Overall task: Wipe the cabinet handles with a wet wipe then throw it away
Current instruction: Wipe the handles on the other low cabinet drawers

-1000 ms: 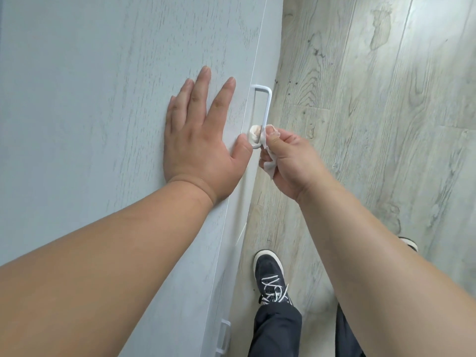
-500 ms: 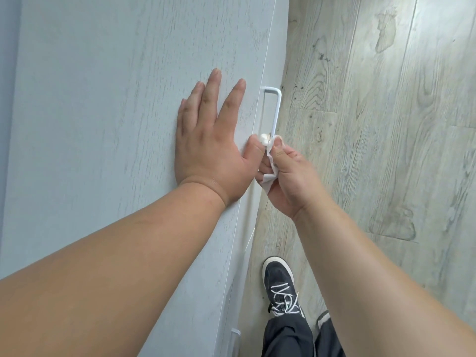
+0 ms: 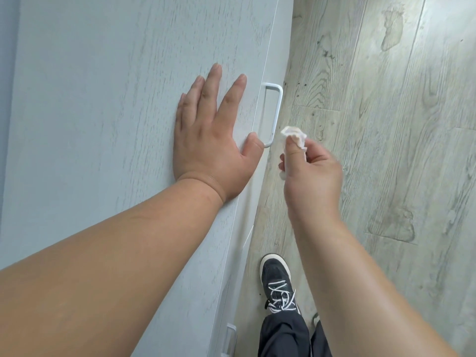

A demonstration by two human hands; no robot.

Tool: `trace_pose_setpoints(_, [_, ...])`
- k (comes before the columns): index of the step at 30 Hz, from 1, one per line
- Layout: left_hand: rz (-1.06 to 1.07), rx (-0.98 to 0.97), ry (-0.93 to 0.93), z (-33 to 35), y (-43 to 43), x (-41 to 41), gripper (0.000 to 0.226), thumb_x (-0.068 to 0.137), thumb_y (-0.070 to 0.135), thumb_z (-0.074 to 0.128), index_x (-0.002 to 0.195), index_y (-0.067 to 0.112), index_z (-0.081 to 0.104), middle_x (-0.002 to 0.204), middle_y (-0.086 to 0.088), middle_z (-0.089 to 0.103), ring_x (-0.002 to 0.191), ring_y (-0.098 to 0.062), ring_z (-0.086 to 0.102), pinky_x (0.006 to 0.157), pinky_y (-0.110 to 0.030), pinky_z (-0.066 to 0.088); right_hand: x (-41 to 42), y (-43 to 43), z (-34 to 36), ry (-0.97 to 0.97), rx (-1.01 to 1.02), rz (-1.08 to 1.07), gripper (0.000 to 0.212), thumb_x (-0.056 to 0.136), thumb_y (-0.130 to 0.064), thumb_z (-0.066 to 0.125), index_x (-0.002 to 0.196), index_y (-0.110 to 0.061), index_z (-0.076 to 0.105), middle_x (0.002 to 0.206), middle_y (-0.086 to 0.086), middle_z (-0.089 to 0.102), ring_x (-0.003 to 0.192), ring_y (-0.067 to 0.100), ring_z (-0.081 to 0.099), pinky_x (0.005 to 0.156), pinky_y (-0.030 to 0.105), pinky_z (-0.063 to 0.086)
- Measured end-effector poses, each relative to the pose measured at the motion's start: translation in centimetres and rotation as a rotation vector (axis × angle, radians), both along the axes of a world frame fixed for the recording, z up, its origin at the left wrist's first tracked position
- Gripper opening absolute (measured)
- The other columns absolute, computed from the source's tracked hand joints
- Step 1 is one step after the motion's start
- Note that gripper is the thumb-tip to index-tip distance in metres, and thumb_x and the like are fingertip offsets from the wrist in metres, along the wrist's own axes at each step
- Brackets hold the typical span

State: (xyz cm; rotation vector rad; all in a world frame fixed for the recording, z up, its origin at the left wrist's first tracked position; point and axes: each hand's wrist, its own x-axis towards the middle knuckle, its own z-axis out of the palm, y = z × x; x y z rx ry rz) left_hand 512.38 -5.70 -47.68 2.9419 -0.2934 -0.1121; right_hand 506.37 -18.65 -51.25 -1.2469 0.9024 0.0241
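Observation:
A white bar handle (image 3: 275, 112) stands out from the right edge of the pale grey cabinet door (image 3: 116, 99). My left hand (image 3: 213, 132) lies flat on the door, fingers straight, with the thumb touching the handle's lower end. My right hand (image 3: 311, 171) pinches a crumpled white wet wipe (image 3: 293, 135) between thumb and fingers. The wipe hangs in the air just right of the handle's lower end, a short gap away from it.
A second white handle (image 3: 230, 338) shows low on the cabinet near the bottom edge. Grey wood-look floor (image 3: 386, 124) fills the right side. My dark shoe with white laces (image 3: 278, 284) and dark trouser legs are below my right forearm.
My right hand has lifted the wipe off the handle's lower end and drawn back to the right. My left hand has stayed flat on the door.

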Motion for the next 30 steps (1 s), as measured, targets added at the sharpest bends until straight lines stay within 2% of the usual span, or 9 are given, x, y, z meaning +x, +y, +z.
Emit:
trace_pose_setpoints(4, [0.003,0.014,0.009,0.0,0.1,0.0,0.079,0.087,0.05,0.043,0.163,0.032,0.03,0.174,-0.002,0.016,0.159,-0.029,0.014,0.127,-0.051,0.018,2.5,-0.6,-0.3,-0.092,-0.284,0.176,0.011,0.098,-0.035,0.07,0.089,-0.029,0.068,0.067,-0.018,0.06,0.062,0.001,0.054,0.062,0.023,0.045])
trace_pose_setpoints(7, [-0.002,0.013,0.001,-0.1,0.2,-0.1,0.079,0.088,0.051,0.042,0.163,0.031,0.03,0.174,-0.003,0.017,0.159,-0.03,0.014,0.127,-0.051,0.018,1.6,0.4,-1.4,-0.132,-0.427,0.347,0.006,0.094,-0.027,0.07,0.091,-0.027,0.064,0.066,-0.017,0.055,0.057,0.005,0.047,0.06,0.027,0.039])
trace_pose_setpoints(10, [0.001,0.006,-0.005,-0.2,0.2,-0.1,0.078,0.089,0.053,0.043,0.163,0.031,0.031,0.174,-0.003,0.018,0.159,-0.03,0.015,0.127,-0.051,0.018,0.8,0.2,-1.6,-0.14,-0.439,0.392,0.003,0.092,-0.024,0.07,0.092,-0.027,0.071,0.065,-0.017,0.057,0.057,0.005,0.048,0.061,0.025,0.039])
trace_pose_setpoints(14, [-0.007,0.003,-0.003,-0.1,0.2,0.0,0.079,0.087,0.051,0.042,0.163,0.03,0.032,0.173,-0.004,0.019,0.159,-0.03,0.016,0.127,-0.052,0.019,2.8,-1.4,-1.6,-0.13,-0.431,0.314,0.006,0.092,-0.028,0.077,0.09,-0.024,0.075,0.057,-0.023,0.055,0.055,-0.001,0.049,0.058,0.014,0.036])
trace_pose_setpoints(17, [-0.004,0.01,-0.003,-0.1,0.2,-0.1,0.08,0.087,0.053,0.042,0.163,0.03,0.032,0.173,-0.004,0.019,0.159,-0.03,0.015,0.127,-0.052,0.018,1.5,-0.5,-1.7,-0.183,-0.481,0.418,0.003,0.089,-0.028,0.072,0.092,-0.028,0.074,0.06,-0.021,0.053,0.057,0.002,0.049,0.062,0.023,0.04])
trace_pose_setpoints(20, [-0.002,0.007,0.001,-0.1,0.2,0.0,0.082,0.085,0.054,0.044,0.163,0.031,0.032,0.174,-0.004,0.018,0.159,-0.029,0.015,0.127,-0.052,0.018,0.4,-0.6,-1.9,-0.166,-0.417,0.455,0.007,0.092,-0.026,0.072,0.098,-0.027,0.076,0.061,-0.023,0.055,0.059,0.005,0.051,0.065,0.02,0.041])
trace_pose_setpoints(24, [-0.004,0.011,0.025,-0.1,0.1,0.1,0.087,0.081,0.056,0.047,0.163,0.033,0.029,0.174,-0.002,0.016,0.159,-0.028,0.012,0.127,-0.052,0.017,0.3,-1.5,-1.7,-0.226,-0.433,0.578,0.022,0.096,-0.025,0.073,0.118,-0.026,0.077,0.083,-0.014,0.071,0.075,0.005,0.064,0.076,0.023,0.05])
trace_pose_setpoints(28, [-0.01,0.004,0.024,0.1,0.3,0.2,0.083,0.084,0.051,0.045,0.163,0.031,0.029,0.174,-0.003,0.015,0.159,-0.029,0.012,0.127,-0.052,0.018,0.9,-1.5,-1.6,-0.256,-0.448,0.625,0.016,0.098,-0.024,0.072,0.111,-0.024,0.081,0.073,-0.016,0.071,0.069,0.005,0.065,0.068,0.031,0.054])
trace_pose_setpoints(30, [-0.015,-0.001,0.02,0.1,0.3,0.1,0.082,0.086,0.05,0.043,0.164,0.03,0.029,0.174,-0.004,0.015,0.159,-0.03,0.013,0.127,-0.052,0.017,0.8,-2.0,-1.4,-0.253,-0.513,0.641,0.017,0.098,-0.026,0.072,0.112,-0.026,0.081,0.078,-0.011,0.076,0.073,0.013,0.071,0.07,0.037,0.058])
